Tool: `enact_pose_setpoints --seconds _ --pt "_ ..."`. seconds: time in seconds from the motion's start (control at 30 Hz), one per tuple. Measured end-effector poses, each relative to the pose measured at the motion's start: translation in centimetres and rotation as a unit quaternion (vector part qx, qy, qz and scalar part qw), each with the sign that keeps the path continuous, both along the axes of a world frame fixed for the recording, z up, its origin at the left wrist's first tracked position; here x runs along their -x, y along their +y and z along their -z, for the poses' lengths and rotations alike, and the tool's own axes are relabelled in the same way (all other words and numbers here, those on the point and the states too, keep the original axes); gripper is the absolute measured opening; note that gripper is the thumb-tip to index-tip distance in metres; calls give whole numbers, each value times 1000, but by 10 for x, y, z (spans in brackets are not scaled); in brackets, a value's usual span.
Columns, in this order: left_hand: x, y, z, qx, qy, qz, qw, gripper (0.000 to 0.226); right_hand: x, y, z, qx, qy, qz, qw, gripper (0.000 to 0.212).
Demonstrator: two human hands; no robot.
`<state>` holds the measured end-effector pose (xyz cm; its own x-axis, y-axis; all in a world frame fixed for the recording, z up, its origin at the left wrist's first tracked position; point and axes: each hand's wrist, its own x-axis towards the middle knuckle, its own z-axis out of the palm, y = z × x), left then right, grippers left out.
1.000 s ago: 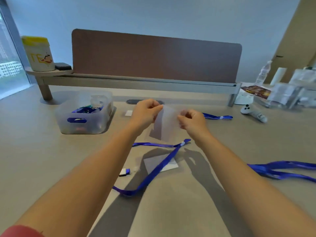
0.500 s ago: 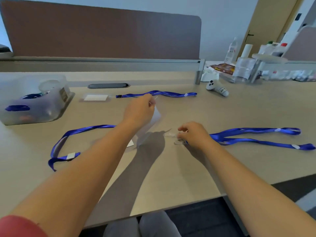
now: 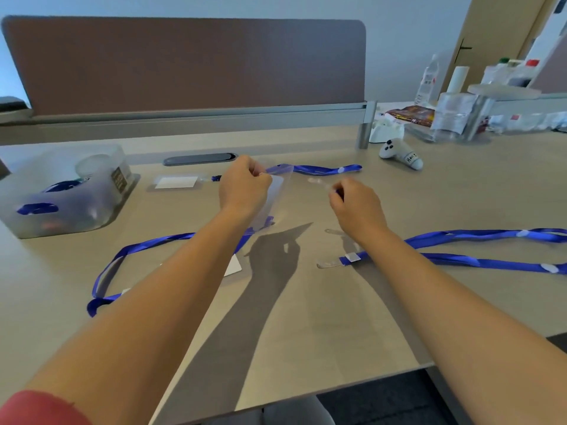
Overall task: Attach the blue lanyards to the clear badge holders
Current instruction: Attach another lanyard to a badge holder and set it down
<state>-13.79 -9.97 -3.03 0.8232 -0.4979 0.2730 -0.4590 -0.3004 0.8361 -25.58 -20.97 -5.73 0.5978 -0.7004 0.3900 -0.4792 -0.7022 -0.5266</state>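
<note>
Head view: both hands lifted off the desk, badge holder and strap now apart in the air.

Since half a second ago, the left hand (image 3: 245,185) has risen, pinching the clear badge holder (image 3: 277,194); the right hand (image 3: 357,207), up too, pinches a clear strap (image 3: 319,182). Blue lanyards (image 3: 478,246) lie toward the beige desk's (image 3: 306,332) right edge; a brown partition (image 3: 184,65) lines its far edge.

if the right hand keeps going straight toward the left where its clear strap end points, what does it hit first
Most likely the clear badge holder pinched in the left hand. The right hand holds a clear strap end aimed at it, with only open air between, though depth is uncertain.
</note>
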Motion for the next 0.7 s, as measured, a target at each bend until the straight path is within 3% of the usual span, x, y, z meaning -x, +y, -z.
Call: enact_pose_setpoints --seconds 0.13,0.37,0.53,0.7 --pt "4 -7 -1 65 79 38 994 31 -9 0 -16 -28 -75 -26 996 31" --pt "8 -10 -4 129 181 63 973 24 -24 7 -26 -59 -94 -49 993 30" --pt "-2 -10 -1 126 181 41 974 26 -30 14 -37 -220 -157 -71 960 29" --pt "-5 -7 0 127 147 43 980 26 -30 31 -46 -340 -135 -99 925 30"
